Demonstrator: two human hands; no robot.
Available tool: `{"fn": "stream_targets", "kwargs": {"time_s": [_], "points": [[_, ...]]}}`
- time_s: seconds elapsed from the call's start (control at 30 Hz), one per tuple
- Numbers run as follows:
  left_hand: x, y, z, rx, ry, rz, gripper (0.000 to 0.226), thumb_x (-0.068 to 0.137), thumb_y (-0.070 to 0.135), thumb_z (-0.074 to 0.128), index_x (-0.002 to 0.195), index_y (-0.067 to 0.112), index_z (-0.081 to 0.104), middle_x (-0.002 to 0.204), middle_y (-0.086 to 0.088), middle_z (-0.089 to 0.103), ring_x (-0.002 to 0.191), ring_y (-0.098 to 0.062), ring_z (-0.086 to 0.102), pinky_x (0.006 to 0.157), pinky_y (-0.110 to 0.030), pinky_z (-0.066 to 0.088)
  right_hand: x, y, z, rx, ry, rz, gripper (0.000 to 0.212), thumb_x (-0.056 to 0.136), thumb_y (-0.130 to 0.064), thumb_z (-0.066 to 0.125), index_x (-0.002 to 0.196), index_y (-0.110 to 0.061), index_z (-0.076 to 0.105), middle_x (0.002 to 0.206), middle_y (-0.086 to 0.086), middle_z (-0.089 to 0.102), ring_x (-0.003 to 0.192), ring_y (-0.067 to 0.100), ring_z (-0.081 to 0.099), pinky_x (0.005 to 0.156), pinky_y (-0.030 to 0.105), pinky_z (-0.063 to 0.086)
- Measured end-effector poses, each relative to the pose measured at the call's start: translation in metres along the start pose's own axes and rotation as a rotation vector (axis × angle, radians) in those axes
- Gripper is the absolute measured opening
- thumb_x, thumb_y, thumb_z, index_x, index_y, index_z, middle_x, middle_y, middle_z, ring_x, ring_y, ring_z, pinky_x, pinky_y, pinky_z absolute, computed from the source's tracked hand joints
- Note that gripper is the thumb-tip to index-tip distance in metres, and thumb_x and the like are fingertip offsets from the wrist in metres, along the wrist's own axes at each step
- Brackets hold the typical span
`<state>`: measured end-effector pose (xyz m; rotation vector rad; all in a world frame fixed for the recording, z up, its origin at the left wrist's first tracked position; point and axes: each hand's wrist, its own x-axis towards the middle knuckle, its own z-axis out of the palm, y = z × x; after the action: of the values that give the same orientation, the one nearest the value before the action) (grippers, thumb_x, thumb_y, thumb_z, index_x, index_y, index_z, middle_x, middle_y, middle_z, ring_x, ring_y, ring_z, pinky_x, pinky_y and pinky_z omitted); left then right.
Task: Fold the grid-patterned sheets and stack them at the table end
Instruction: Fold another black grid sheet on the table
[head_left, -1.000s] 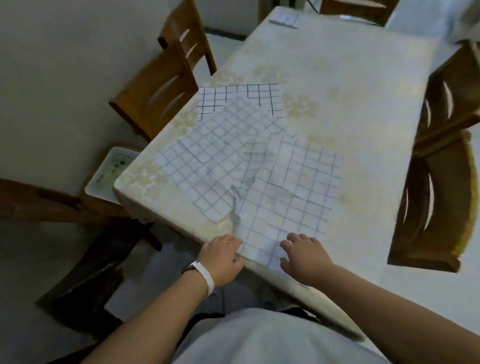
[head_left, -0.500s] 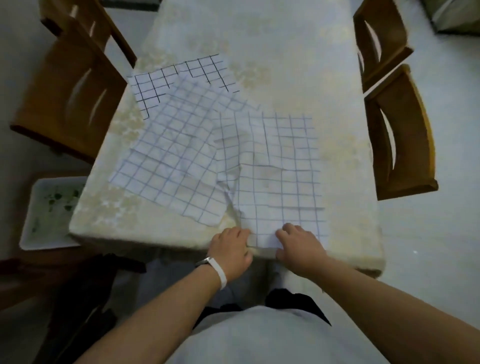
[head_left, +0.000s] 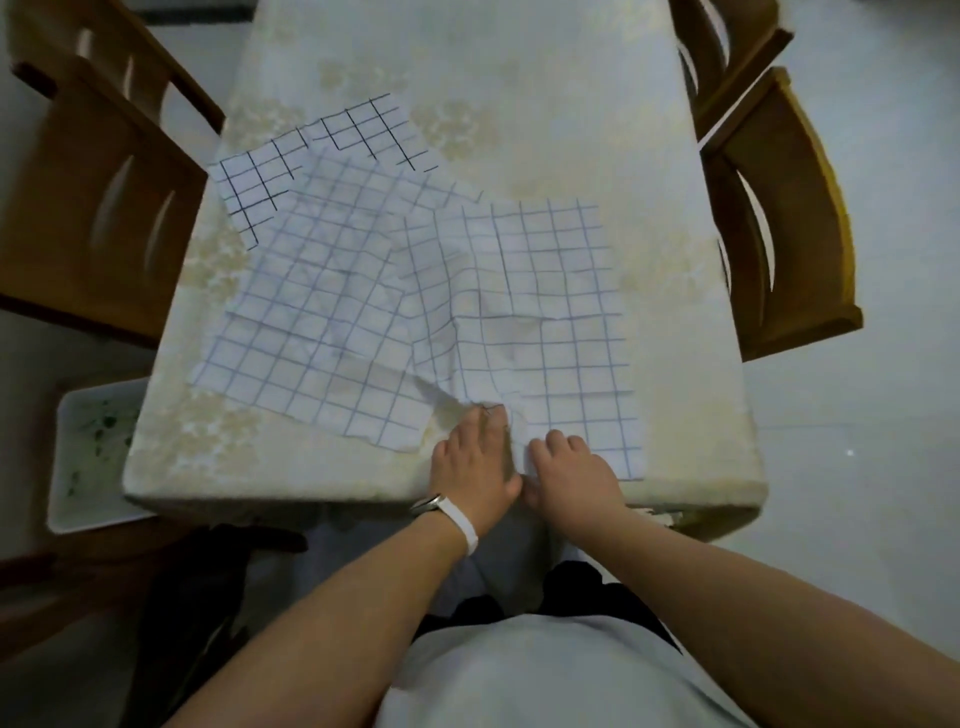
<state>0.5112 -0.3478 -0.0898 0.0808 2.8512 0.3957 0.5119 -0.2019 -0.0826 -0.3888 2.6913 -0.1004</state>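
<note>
Off the desk's left side, a white tray (head_left: 93, 452) sits low beside wooden chairs (head_left: 104, 218). On the desk (head_left: 519, 62), three grid sheets overlap in a fan. The dark-grid sheet (head_left: 254, 182) is farthest out, far left and rotated. The middle sheet (head_left: 311, 312) lies partly over it, skewed, with one corner toward the left edge. My left hand (head_left: 475, 457), wristband (head_left: 460, 522) on the wrist, has its fingers laid fairly straight and presses the crumpled near-left corner of the top sheet (head_left: 561, 270). That's the sheet I'd fold first. It lies over the middle one, straight ahead of both hands, edges roughly square to the desk, running away from me. It looks slightly longer front-to-back than across, but with the wide lens that's low confidence. My right hand (head_left: 571, 467) sits just beside the left, on the sheet's near edge about mid-width, fingers curled down. I can't tell whether it pinches the edge or only rests there. The near-right corner is free, to the right of that hand. My read: the fold goes near edge to far edge, so the right hand should shift out to that corner. Right-side chairs (head_left: 779, 208) flank the desk.
</note>
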Motion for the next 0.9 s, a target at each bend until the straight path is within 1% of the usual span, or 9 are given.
{"fn": "stream_targets", "kwargs": {"time_s": [0.07, 0.17, 0.27, 0.37, 0.53, 0.6, 0.73, 0.8, 0.9], "points": [[0.005, 0.005, -0.003, 0.0, -0.004, -0.047, 0.088, 0.067, 0.042, 0.066, 0.139, 0.022, 0.019, 0.147, -0.013, 0.035, 0.123, -0.03, 0.047, 0.095, -0.041, 0.043, 0.004, 0.002, 0.001, 0.009, 0.026, 0.006, 0.034, 0.066, -0.035, 0.075, 0.086, -0.014, 0.057, 0.083, 0.008, 0.057, 0.073, 0.032, 0.058, 0.046, 0.038, 0.045], [0.011, 0.013, -0.012, -0.003, 0.018, -0.098, 0.069, 0.073, 0.038, 0.063, 0.136, 0.019, 0.041, 0.145, -0.009, 0.039, 0.124, -0.028, 0.046, 0.094, -0.041, 0.041, 0.008, 0.007, -0.007, 0.052, 0.025, -0.019, 0.024, 0.081, -0.032, 0.065, 0.093, -0.012, 0.058, 0.092, 0.011, 0.059, 0.084, 0.034, 0.058, 0.055, 0.039, 0.044], [0.012, 0.017, -0.019, 0.018, 0.092, -0.052, 0.036, 0.075, 0.031, 0.063, 0.107, 0.016, 0.06, 0.119, -0.007, 0.057, 0.102, -0.029, 0.057, 0.08, -0.038, 0.042, 0.009, 0.018, -0.01, 0.083, 0.077, -0.032, 0.019, 0.09, -0.026, 0.054, 0.101, -0.011, 0.058, 0.101, 0.01, 0.058, 0.094, 0.034, 0.057, 0.065, 0.04, 0.042], [0.009, 0.015, -0.024, -0.009, 0.204, -0.016, 0.014, 0.072, 0.024, 0.065, 0.084, 0.018, 0.062, 0.09, -0.003, 0.061, 0.08, -0.028, 0.059, 0.07, -0.035, 0.041, 0.009, 0.029, -0.018, 0.093, 0.128, -0.034, 0.015, 0.089, -0.022, 0.053, 0.096, -0.01, 0.06, 0.097, 0.01, 0.06, 0.089, 0.033, 0.058, 0.064, 0.038, 0.042], [0.002, 0.011, -0.041, -0.012, 0.398, 0.028, 0.008, 0.074, 0.025, 0.054, 0.077, 0.02, 0.059, 0.075, 0.001, 0.058, 0.07, -0.023, 0.054, 0.067, -0.029, 0.032, 0.007, 0.046, -0.037, 0.069, 0.215, -0.084, 0.014, 0.091, -0.024, 0.054, 0.098, -0.013, 0.059, 0.098, 0.006, 0.06, 0.089, 0.029, 0.056, 0.064, 0.033, 0.033], [0.0, 0.01, -0.046, 0.021, 0.424, 0.06, 0.012, 0.075, 0.027, 0.051, 0.079, 0.02, 0.059, 0.079, 0.001, 0.058, 0.073, -0.023, 0.054, 0.067, -0.03, 0.035, 0.006, 0.05, -0.046, 0.054, 0.251, -0.09, 0.012, 0.085, -0.022, 0.062, 0.092, -0.012, 0.061, 0.09, 0.006, 0.062, 0.08, 0.028, 0.058, 0.06, 0.033, 0.038], [-0.006, 0.009, -0.051, 0.062, 0.406, 0.091, 0.019, 0.071, 0.025, 0.06, 0.088, 0.018, 0.065, 0.095, -0.001, 0.064, 0.085, -0.024, 0.058, 0.071, -0.035, 0.044, 0.0, 0.06, -0.054, 0.037, 0.318, -0.105, 0.024, 0.06, -0.015, 0.082, 0.072, -0.01, 0.061, 0.069, 0.007, 0.058, 0.058, 0.03, 0.056, 0.045, 0.03, 0.037], [-0.007, 0.01, -0.051, 0.043, 0.358, 0.059, 0.02, 0.068, 0.021, 0.068, 0.088, 0.017, 0.065, 0.097, -0.003, 0.064, 0.087, -0.026, 0.06, 0.072, -0.037, 0.045, -0.005, 0.064, -0.055, 0.039, 0.349, -0.105, 0.026, 0.058, -0.015, 0.084, 0.072, -0.01, 0.062, 0.068, 0.007, 0.058, 0.056, 0.03, 0.056, 0.044, 0.029, 0.036], [-0.007, 0.017, -0.05, -0.027, 0.315, -0.035, 0.019, 0.067, 0.019, 0.069, 0.084, 0.017, 0.064, 0.096, -0.003, 0.063, 0.085, -0.028, 0.058, 0.071, -0.036, 0.044, -0.013, 0.071, -0.055, 0.032, 0.378, -0.092, 0.026, 0.058, -0.014, 0.083, 0.072, -0.01, 0.062, 0.068, 0.008, 0.058, 0.056, 0.03, 0.055, 0.044, 0.031, 0.037]]}}
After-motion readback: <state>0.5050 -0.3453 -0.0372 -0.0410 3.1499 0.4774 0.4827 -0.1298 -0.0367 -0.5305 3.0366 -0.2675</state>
